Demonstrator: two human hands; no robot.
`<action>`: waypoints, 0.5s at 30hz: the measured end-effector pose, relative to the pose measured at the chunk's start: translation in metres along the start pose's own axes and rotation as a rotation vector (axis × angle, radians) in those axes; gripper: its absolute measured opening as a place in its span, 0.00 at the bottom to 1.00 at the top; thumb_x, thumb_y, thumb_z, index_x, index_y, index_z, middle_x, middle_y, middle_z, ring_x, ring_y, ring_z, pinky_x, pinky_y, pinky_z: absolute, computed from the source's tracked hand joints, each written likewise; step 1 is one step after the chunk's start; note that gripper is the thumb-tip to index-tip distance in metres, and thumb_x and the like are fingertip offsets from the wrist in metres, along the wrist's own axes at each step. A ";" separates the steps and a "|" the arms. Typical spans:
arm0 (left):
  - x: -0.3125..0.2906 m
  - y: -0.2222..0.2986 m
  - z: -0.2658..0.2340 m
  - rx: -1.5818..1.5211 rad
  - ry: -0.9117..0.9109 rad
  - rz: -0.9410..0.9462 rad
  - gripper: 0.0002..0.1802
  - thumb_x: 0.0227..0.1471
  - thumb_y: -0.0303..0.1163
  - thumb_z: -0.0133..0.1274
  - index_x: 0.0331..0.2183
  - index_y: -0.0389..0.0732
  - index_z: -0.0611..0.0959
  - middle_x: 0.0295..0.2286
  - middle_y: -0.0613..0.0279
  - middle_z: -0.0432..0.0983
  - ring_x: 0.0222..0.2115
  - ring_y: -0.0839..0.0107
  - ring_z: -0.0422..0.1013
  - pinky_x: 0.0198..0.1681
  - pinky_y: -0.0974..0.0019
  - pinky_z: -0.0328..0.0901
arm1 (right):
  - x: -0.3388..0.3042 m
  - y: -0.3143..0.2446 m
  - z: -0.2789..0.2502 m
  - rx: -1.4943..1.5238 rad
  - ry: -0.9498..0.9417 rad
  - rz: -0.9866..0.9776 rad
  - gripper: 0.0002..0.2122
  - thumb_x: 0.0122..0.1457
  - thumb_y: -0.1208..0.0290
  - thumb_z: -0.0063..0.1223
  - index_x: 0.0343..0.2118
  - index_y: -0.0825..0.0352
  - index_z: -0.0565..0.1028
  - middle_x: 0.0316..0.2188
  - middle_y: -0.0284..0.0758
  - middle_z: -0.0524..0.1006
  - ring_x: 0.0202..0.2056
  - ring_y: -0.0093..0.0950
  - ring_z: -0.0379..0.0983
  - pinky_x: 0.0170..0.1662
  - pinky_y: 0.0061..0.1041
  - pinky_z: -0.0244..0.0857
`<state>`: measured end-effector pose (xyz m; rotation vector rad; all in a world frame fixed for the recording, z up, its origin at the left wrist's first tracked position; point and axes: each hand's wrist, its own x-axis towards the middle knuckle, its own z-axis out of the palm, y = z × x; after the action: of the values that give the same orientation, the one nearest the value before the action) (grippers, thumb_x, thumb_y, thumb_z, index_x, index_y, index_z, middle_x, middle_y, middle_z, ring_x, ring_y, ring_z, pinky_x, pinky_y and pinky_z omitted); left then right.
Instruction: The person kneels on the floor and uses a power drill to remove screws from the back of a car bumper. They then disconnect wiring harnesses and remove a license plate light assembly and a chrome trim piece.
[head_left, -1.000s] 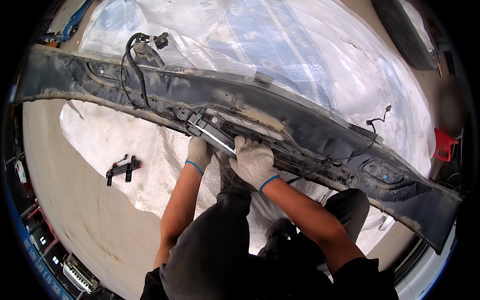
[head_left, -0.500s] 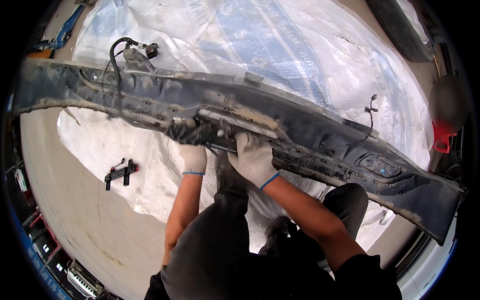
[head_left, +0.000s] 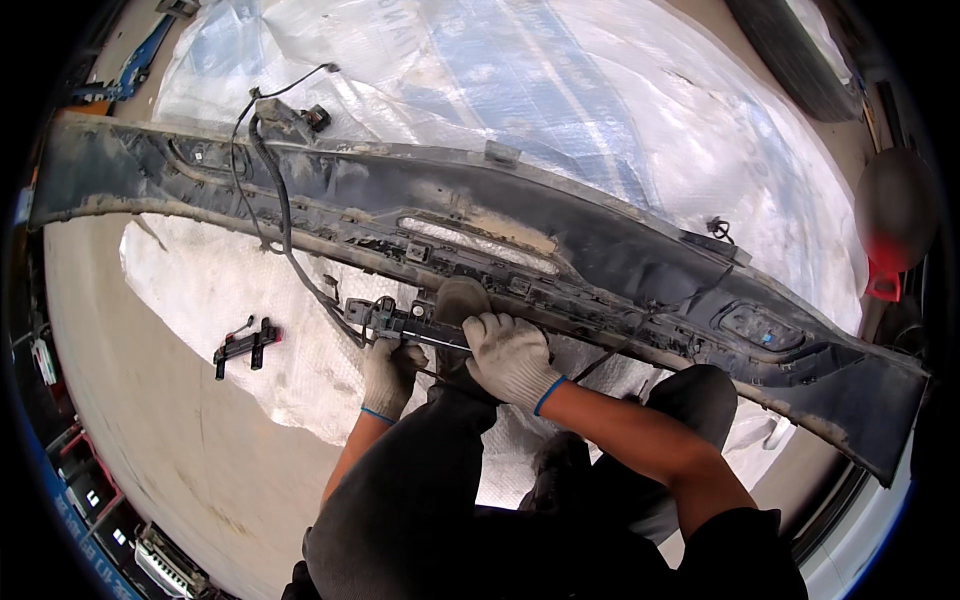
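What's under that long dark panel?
White sheeting shows beyond both long edges of the dark panel and through its slot; tan floor shows by its left end. What lies beneath its solid parts is hidden.

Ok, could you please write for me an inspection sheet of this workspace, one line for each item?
Surface: wrinkled white sheet with blue bands, on a grey-brown floor.
Job's things: long dusty dark panel across the sheet; black module in front of it, nearer the body.
Clutter: small black bracket at the sheet's left edge.
Hands: gloved right hand grips the module's right end; gloved left hand at its left end, grip partly hidden.
Cables: thick black cable runs from the panel's left part toward the module.
Surroundings: tyre, upper right; red object, right.
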<state>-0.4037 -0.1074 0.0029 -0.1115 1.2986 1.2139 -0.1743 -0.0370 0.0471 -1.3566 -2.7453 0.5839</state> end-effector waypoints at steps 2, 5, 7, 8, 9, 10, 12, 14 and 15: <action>-0.001 -0.001 -0.015 0.076 -0.087 0.035 0.12 0.59 0.32 0.47 0.44 0.39 0.77 0.32 0.57 0.77 0.25 0.64 0.74 0.28 0.62 0.70 | -0.004 -0.005 -0.008 0.012 -0.093 0.008 0.21 0.54 0.59 0.59 0.45 0.65 0.68 0.41 0.39 0.72 0.41 0.35 0.72 0.37 0.42 0.68; 0.000 -0.004 -0.013 0.053 -0.075 0.022 0.16 0.62 0.35 0.50 0.50 0.40 0.75 0.37 0.58 0.77 0.32 0.66 0.76 0.31 0.62 0.72 | -0.007 -0.017 -0.024 -0.057 -0.253 0.023 0.20 0.54 0.59 0.58 0.45 0.65 0.68 0.41 0.39 0.73 0.41 0.37 0.72 0.39 0.41 0.69; 0.000 -0.001 -0.001 0.120 -0.027 0.042 0.19 0.64 0.36 0.51 0.54 0.40 0.74 0.39 0.58 0.77 0.35 0.67 0.76 0.33 0.64 0.73 | -0.008 -0.020 -0.023 -0.015 -0.204 -0.004 0.20 0.55 0.60 0.58 0.45 0.66 0.68 0.41 0.40 0.73 0.42 0.38 0.72 0.39 0.42 0.69; -0.002 0.001 0.010 0.101 -0.001 0.054 0.20 0.64 0.35 0.51 0.55 0.40 0.73 0.39 0.59 0.77 0.35 0.68 0.76 0.33 0.64 0.73 | -0.009 -0.020 -0.022 0.006 -0.183 -0.014 0.19 0.55 0.60 0.57 0.45 0.66 0.68 0.41 0.41 0.73 0.42 0.38 0.72 0.39 0.42 0.68; -0.004 0.001 0.016 0.082 0.025 0.065 0.20 0.64 0.35 0.50 0.55 0.40 0.73 0.39 0.59 0.78 0.36 0.68 0.76 0.33 0.65 0.73 | -0.009 -0.018 -0.021 0.017 -0.185 -0.001 0.19 0.55 0.60 0.57 0.44 0.66 0.68 0.41 0.41 0.73 0.42 0.38 0.72 0.38 0.42 0.69; -0.004 0.000 0.014 0.119 -0.013 0.074 0.22 0.64 0.38 0.52 0.56 0.39 0.73 0.40 0.59 0.77 0.37 0.69 0.75 0.33 0.66 0.74 | -0.010 -0.015 -0.018 0.028 -0.188 0.012 0.19 0.55 0.60 0.57 0.44 0.66 0.68 0.41 0.41 0.73 0.42 0.38 0.72 0.38 0.42 0.69; -0.001 0.003 0.014 0.189 -0.009 0.046 0.22 0.64 0.35 0.51 0.56 0.39 0.73 0.41 0.60 0.75 0.37 0.67 0.75 0.33 0.63 0.74 | -0.010 -0.012 -0.019 0.025 -0.204 0.025 0.19 0.55 0.59 0.57 0.44 0.66 0.68 0.40 0.41 0.73 0.43 0.38 0.73 0.38 0.42 0.69; 0.006 0.001 0.003 0.329 -0.050 0.073 0.21 0.60 0.30 0.54 0.54 0.39 0.73 0.41 0.61 0.74 0.37 0.67 0.74 0.33 0.62 0.74 | -0.009 -0.012 -0.023 -0.006 -0.229 0.029 0.20 0.55 0.59 0.57 0.45 0.66 0.68 0.40 0.41 0.73 0.43 0.38 0.73 0.39 0.42 0.69; 0.010 -0.001 -0.003 0.432 -0.090 0.118 0.22 0.56 0.27 0.57 0.53 0.39 0.74 0.41 0.61 0.74 0.37 0.67 0.74 0.34 0.62 0.74 | -0.009 -0.011 -0.020 -0.003 -0.194 0.016 0.21 0.55 0.59 0.58 0.45 0.66 0.68 0.40 0.40 0.73 0.43 0.37 0.73 0.39 0.41 0.69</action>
<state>-0.4071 -0.1040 -0.0064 0.3317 1.4734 0.9987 -0.1730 -0.0437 0.0709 -1.3937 -2.8864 0.7509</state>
